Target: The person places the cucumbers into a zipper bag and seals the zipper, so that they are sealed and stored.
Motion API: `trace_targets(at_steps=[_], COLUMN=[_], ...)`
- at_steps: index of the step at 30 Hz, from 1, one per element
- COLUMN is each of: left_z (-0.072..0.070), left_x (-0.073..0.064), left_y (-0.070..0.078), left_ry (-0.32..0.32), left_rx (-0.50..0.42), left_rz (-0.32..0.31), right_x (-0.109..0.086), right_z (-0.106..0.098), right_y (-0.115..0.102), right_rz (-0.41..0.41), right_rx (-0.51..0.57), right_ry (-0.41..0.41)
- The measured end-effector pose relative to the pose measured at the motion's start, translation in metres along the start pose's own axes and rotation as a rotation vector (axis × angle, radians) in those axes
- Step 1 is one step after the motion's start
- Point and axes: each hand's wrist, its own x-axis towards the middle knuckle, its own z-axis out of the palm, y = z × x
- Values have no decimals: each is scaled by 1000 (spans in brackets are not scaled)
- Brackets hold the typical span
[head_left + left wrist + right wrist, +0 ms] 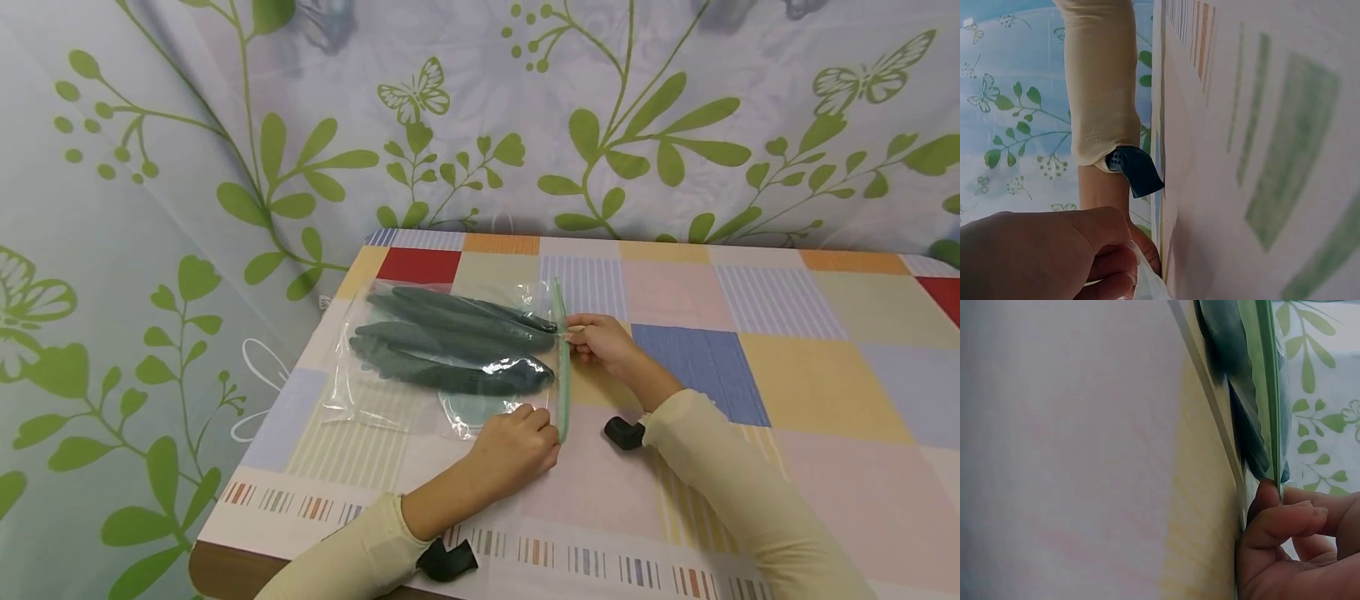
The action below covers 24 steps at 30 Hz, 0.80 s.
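A clear zip bag (pixel 347 400) lies flat on the table with several long dark green items (pixel 457 342) inside; their exact kind cannot be told. A light green zip strip (pixel 563 392) runs along the bag's right edge. My left hand (pixel 516 448) pinches the near end of that edge, and the left wrist view shows clear plastic (pixel 1147 278) between thumb and fingers. Farther up the strip, my right hand (pixel 600 340) pinches the edge from the right. In the right wrist view its fingertips (pixel 1266 495) grip the end of the green zip strip (pixel 1270 394).
A patchwork-patterned cloth (pixel 810 492) covers the table, whose wooden front edge (pixel 232 571) shows at lower left. Behind and to the left hangs a curtain (pixel 465 108) with green leaves and butterflies. Dark wrist-worn pieces (pixel 624 433) stick out at both cuffs.
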Motion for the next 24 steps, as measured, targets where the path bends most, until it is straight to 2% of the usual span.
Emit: trace_targets(at_steps=[10, 17, 24], left_z=[1, 1, 2], left_x=[-2, -2, -2], left_y=[-3, -2, 0], left_ry=[14, 21, 17], left_rx=[11, 22, 9], left_rz=[-6, -11, -15], right_x=[5, 10, 17], right_z=[3, 2, -2], right_y=[2, 0, -3], right_rz=[-32, -58, -68], right_rx=[-27, -104, -62], right_ry=[1, 40, 77])
